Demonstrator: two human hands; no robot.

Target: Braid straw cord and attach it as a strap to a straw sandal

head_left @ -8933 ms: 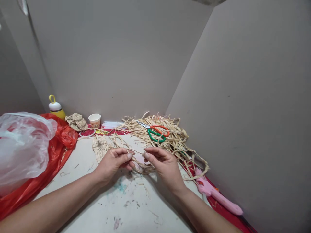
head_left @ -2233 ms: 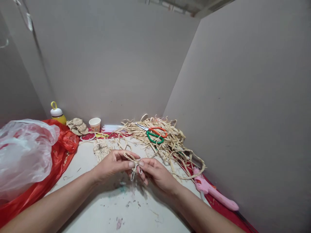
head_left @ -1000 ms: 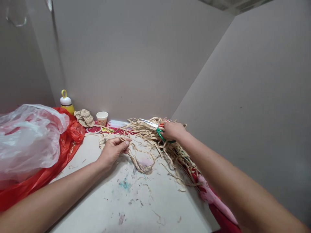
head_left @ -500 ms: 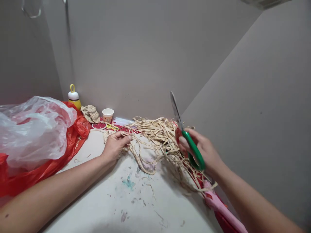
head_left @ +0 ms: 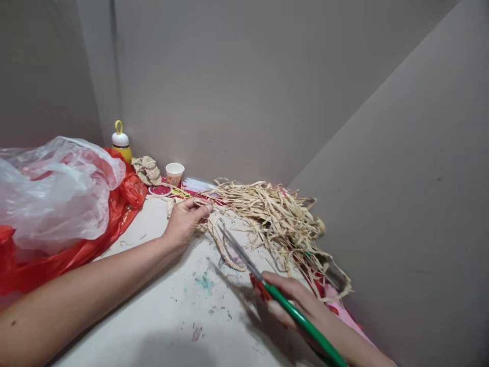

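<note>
My left hand (head_left: 186, 223) is closed, pinching the end of a braided raffia cord (head_left: 221, 248) between thumb and fingers. The cord trails from it across the pale table (head_left: 171, 306). In my right hand (head_left: 292, 300) is a pair of scissors (head_left: 250, 262) with green and red handles, its blades pointing up and left toward the cord, apart from my left hand. Beyond my right hand lies a loose heap of dry raffia strands (head_left: 267, 214). The lower end of the green handle reaches the bottom edge of the view.
White and red plastic bags (head_left: 64, 188) cover the left side. Along the back stand a yellow bottle (head_left: 121, 145), a crumpled woven piece (head_left: 146, 171) and a paper cup (head_left: 174, 174). A pink item (head_left: 346, 318) lies at the right edge. Grey walls enclose the table.
My right hand has come down and nearer from above the raffia heap, and the scissors now tilt left toward the cord. My left hand keeps its pinch in nearly the same place.
</note>
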